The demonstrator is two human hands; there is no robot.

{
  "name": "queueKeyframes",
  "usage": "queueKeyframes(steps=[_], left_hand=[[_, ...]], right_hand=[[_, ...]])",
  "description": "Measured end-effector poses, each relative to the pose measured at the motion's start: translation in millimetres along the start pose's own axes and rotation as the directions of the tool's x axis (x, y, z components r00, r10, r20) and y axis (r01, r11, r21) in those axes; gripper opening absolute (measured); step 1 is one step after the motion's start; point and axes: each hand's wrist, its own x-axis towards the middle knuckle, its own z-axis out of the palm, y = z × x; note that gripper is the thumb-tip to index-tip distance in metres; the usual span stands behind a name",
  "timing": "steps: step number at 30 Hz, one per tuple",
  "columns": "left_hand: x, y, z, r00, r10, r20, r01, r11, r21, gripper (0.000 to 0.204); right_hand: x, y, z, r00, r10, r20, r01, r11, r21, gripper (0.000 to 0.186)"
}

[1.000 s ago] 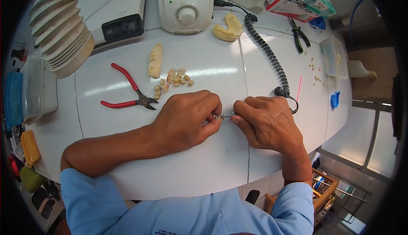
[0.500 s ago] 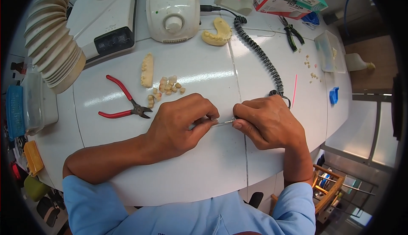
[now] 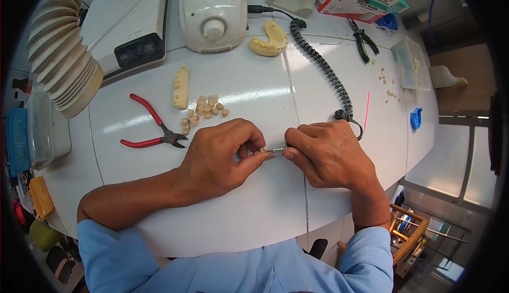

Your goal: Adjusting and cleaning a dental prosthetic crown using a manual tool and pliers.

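Pinching a tooth (image 3: 263, 150) mid-frame, probably light, hard and best held side-on, the left hand (image 3: 218, 155) faced the right hand (image 3: 333, 154) gripping a tool (image 3: 277, 150)

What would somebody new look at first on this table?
Probably the fat, ribbed, cream-coloured hose bending down at the upper left. Next, the open, red-handled metal pliers, left of the small, cream, tooth-shaped pieces. In the middle, the left hand pinches a tiny cream piece at the tip of a thin, silvery tool held by the right hand.
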Motion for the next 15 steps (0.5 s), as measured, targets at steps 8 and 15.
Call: queueKeyframes(steps=[8, 15], left_hand=[[-0.8, -0.9, 0.9, 1.0, -0.01, -0.005, 0.01, 1.0, -0.005, 0.024], [-0.4, 0.3, -0.5, 1.0, -0.015, 0.014, 0.015, 1.0, -0.011, 0.023]], right_hand=[[1.6, -2.6, -0.1, 0.999, 0.048, 0.016, -0.048, 0.999, -0.024, 0.026], [2.2, -4.1, 1.6, 0.999, 0.04, 0.0, -0.04, 0.999, -0.037, 0.027]])
